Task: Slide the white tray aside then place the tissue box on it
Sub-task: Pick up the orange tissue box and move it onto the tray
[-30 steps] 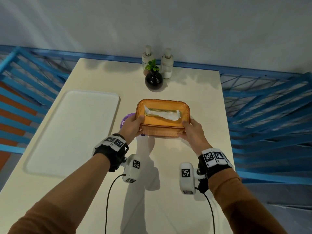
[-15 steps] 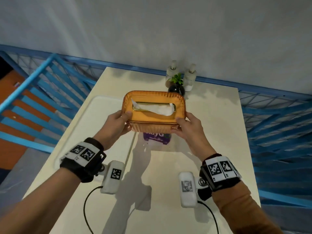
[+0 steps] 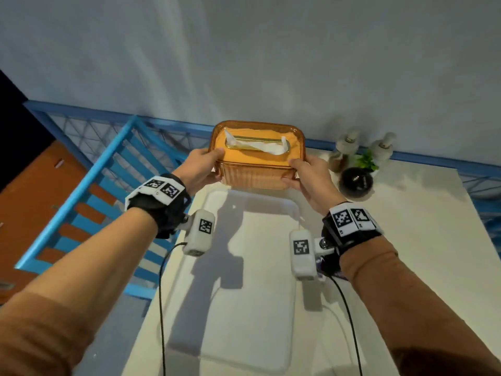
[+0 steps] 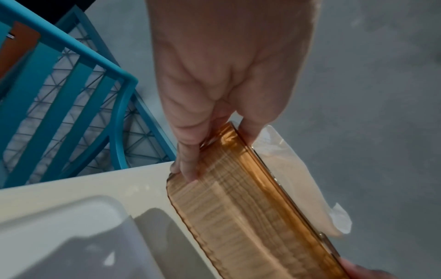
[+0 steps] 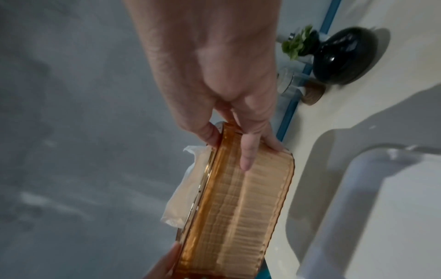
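Observation:
The amber ribbed tissue box (image 3: 256,158), white tissue poking from its gold slot, hangs in the air above the far end of the white tray (image 3: 244,267). My left hand (image 3: 202,169) grips its left end, thumb on the lid and fingers on the side wall. My right hand (image 3: 306,175) grips the right end the same way. The left wrist view has the box (image 4: 250,217) tilted above the tray corner (image 4: 71,226). Over in the right wrist view the box (image 5: 238,207) floats beside the tray (image 5: 381,207).
A black round vase (image 3: 355,183) with a green sprig and two pump bottles (image 3: 347,147) stand at the back right of the cream table (image 3: 406,240). Blue railing (image 3: 108,164) runs along the table's left side and back. A purple item (image 3: 329,271) lies under my right wrist.
Both hands have carried the tissue box up and leftward, from beside the tray to above the tray's far end. The head view has swung left, and the tray now lies below the arms.

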`<action>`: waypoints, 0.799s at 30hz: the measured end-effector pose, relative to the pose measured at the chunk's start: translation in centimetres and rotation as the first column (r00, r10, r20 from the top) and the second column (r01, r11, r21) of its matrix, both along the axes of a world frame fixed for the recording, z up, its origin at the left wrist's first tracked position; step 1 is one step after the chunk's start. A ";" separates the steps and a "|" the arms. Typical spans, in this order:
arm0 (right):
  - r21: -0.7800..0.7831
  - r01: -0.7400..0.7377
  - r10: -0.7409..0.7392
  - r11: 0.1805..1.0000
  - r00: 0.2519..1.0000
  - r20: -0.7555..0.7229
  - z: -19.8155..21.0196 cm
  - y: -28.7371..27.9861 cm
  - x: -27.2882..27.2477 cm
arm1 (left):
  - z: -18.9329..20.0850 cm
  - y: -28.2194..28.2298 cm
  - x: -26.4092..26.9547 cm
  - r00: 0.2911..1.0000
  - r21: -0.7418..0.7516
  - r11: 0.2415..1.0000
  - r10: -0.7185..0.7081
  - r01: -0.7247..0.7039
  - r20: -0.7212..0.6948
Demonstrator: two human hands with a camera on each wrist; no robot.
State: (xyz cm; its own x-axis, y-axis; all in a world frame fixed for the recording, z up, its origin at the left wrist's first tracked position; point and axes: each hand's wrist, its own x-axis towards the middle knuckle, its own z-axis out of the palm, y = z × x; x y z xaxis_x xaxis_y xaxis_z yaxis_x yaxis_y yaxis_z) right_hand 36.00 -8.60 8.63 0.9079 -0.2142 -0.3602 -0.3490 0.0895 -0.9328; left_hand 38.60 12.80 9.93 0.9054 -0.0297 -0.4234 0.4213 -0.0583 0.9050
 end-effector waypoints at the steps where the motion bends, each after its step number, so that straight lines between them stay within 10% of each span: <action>1: -0.009 0.005 -0.005 1.000 1.000 -0.005 -0.6 0.5 1.3 | -0.6 0.5 1.3 1.000 -0.003 1.000 -0.003 0.003 -0.021; 24: -0.192 0.015 -0.046 0.981 0.987 -0.155 -8.9 1.8 6.6 | -10.8 1.7 9.3 0.985 0.117 0.978 -0.164 0.170 -0.059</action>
State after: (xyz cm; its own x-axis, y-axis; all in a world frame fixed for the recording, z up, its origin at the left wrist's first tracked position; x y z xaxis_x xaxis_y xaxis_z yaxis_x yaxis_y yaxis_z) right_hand 42.58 -6.79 -0.25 0.8348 -0.3191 -0.4487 -0.4931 -0.0710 -0.8671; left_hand 47.93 14.54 -0.88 0.8702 -0.1250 -0.4767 0.4398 -0.2395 0.8656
